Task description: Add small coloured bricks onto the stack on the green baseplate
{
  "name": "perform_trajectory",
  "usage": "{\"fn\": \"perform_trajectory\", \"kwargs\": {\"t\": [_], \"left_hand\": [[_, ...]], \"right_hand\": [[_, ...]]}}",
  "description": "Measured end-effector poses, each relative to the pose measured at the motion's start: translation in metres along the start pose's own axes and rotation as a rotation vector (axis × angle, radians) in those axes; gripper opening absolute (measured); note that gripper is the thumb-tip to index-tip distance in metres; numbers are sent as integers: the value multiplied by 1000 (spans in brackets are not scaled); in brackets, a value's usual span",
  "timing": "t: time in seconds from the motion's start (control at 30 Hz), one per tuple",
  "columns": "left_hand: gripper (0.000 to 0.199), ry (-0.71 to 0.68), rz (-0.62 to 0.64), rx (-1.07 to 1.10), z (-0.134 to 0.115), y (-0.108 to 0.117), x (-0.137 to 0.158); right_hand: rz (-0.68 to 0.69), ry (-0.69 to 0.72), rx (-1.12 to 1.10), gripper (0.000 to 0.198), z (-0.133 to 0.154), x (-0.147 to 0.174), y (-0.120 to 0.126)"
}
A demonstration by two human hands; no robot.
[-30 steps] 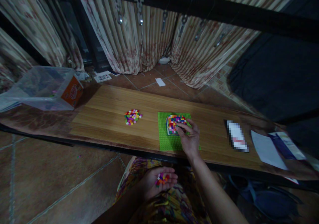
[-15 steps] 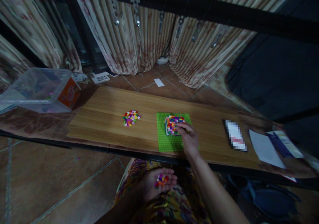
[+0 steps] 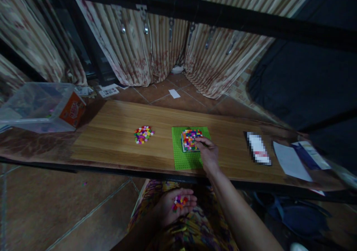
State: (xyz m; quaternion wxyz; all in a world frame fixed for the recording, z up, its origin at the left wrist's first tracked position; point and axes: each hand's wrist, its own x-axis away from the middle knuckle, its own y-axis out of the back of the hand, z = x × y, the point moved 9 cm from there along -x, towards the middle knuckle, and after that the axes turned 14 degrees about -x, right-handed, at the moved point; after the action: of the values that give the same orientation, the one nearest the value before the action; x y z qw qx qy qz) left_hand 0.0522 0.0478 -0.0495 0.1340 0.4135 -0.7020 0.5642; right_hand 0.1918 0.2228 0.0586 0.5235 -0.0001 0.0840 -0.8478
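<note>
Left hand (image 3: pixel 169 209) palm up, fingers extended, loose glossy bricks (image 3: pixel 180 202) on it. Right hand (image 3: pixel 209 155) curled, fingertips close together over brick block (image 3: pixel 189 138)'s 3 o'clock half; can't tell if pinching a piece. Block: boxy, multicolour top, on studded green baseplate (image 3: pixel 182 163). Brick pile (image 3: pixel 143 135) at 9 o'clock, on wood-grain board (image 3: pixel 111 132).

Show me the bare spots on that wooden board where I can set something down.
Bare wood shows between the clear bin and loose bricks, between those bricks and the green baseplate, and between the right hand and the pixelated item. Crowded: the baseplate, under the brick block and right hand, and the right end, with its white paper.
</note>
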Motion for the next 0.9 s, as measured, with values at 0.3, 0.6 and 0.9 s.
{"fn": "perform_trajectory", "kwargs": {"t": [0.3, 0.6, 0.9], "left_hand": [[37, -69, 45, 36, -9, -2, 3], [43, -195, 126, -139, -16, -6, 3], [53, -594, -22, -836, -55, -15, 37]], "right_hand": [[47, 105, 17, 19, 29, 21, 11], [476, 29, 414, 16, 33, 116, 27], [818, 148, 807, 25, 9, 162, 1]]}}
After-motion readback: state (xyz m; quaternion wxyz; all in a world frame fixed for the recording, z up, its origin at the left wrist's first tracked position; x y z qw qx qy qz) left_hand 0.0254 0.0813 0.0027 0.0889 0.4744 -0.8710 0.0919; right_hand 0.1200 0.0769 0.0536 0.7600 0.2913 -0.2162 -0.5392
